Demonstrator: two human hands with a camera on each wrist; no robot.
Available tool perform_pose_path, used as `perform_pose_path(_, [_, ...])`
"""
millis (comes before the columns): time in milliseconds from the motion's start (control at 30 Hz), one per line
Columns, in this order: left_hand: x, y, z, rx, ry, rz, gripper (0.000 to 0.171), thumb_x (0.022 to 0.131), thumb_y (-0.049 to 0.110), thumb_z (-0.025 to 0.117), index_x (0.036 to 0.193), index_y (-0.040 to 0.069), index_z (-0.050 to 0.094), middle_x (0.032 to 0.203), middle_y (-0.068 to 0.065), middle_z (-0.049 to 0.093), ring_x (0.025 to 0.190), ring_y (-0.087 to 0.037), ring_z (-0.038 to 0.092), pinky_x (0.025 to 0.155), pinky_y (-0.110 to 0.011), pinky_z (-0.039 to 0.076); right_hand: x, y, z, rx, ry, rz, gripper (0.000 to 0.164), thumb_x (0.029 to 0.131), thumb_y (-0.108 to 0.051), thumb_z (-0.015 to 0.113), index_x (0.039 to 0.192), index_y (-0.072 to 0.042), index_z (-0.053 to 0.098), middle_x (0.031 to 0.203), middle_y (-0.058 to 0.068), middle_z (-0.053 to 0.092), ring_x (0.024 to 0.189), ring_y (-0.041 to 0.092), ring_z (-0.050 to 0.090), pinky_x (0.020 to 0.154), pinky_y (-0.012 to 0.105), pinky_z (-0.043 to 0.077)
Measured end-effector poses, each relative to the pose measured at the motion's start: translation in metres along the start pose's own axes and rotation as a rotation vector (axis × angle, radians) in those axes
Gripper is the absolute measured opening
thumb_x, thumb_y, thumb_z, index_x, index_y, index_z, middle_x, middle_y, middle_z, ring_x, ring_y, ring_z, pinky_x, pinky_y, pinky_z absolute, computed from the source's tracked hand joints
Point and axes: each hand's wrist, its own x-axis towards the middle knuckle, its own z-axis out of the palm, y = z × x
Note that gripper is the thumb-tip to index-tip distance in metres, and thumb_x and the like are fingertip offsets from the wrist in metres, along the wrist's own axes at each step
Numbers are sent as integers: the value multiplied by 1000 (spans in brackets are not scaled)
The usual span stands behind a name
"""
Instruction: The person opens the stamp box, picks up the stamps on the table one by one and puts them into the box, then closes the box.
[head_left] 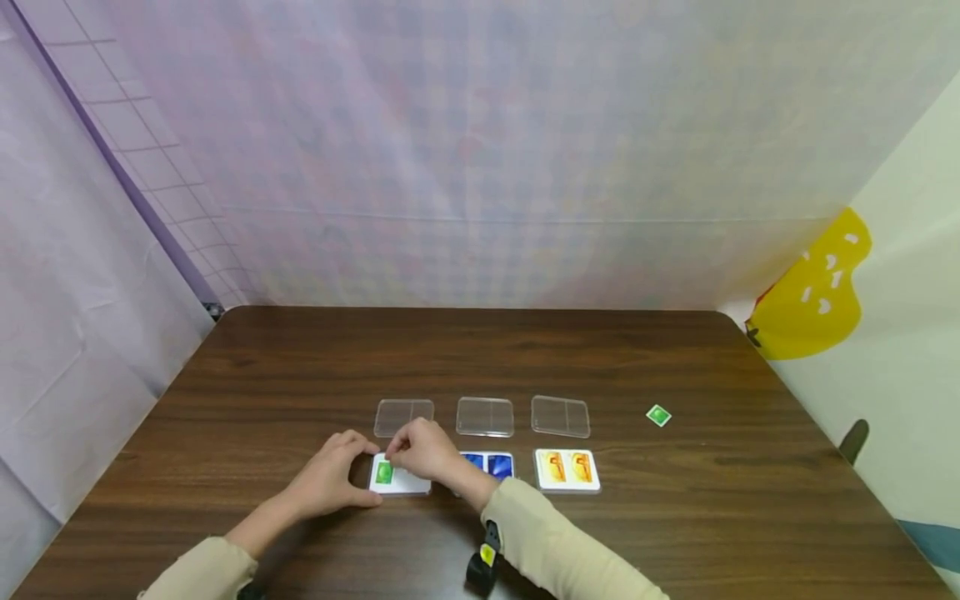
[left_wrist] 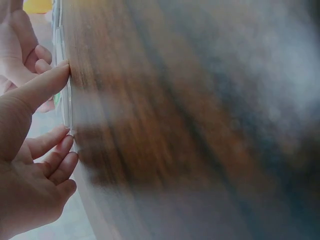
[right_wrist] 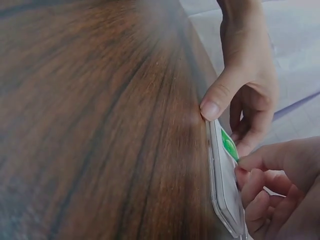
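A clear plastic case [head_left: 408,483] with a white inside lies at the left of a row of three. My left hand [head_left: 330,479] grips it at its left end, the thumb on the near edge and fingers on the far edge. A small green card [right_wrist: 229,145] sits over the left half of the case. My right hand [head_left: 426,450] reaches across and pinches the card's edge between thumb and index finger. In the left wrist view the case [left_wrist: 65,107] shows edge-on between the left thumb and fingers.
To the right stand a case with blue cards [head_left: 500,466], partly behind the right wrist, and a case with two orange-yellow cards [head_left: 567,469]. Three clear lids [head_left: 405,417] lie behind the cases. Another green card [head_left: 658,415] lies alone farther right on the brown table [head_left: 720,500].
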Motion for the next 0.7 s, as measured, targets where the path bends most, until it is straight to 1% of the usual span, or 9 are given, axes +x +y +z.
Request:
perform_pose_path(100, [0,0,0,-2,-4,-4,59,57,31,83,103,1,62,101,-5,55,97,-24,49,84,-43,44,0,0,0,-56,10,-27,8,71,-4,67,70,-10,72,67,-4,67,56,0,46,53,14,37])
perform_pose_path(200, [0,0,0,-8,-7,-8,58,57,31,83,103,1,62,101,-5,56,97,-24,49,85,-44,44,1,0,0,-80,15,-40,8,71,-3,67,70,-10,71,66,-4,67,55,0,46,52,14,36])
perform_pose_path(367, [0,0,0,-7,-6,-1,58,57,30,83,102,1,62,101,-6,56,97,-24,49,85,-44,44,1,0,-1,-89,17,-45,9,71,-3,66,71,-10,71,67,-4,67,55,0,45,52,14,36])
perform_pose_path(600, [-1,1,0,-9,40,33,57,55,30,84,100,1,63,97,-5,56,93,-24,50,81,-43,44,3,1,0,-85,9,-42,6,73,-6,68,72,-10,72,68,-4,67,56,1,46,52,14,36])
perform_pose_path(700, [-1,1,-1,-10,36,34,57,56,30,84,100,1,62,97,-5,56,94,-24,49,81,-44,44,3,1,0,-87,10,-39,5,73,-7,68,72,-11,72,69,-4,67,56,1,47,53,15,36])
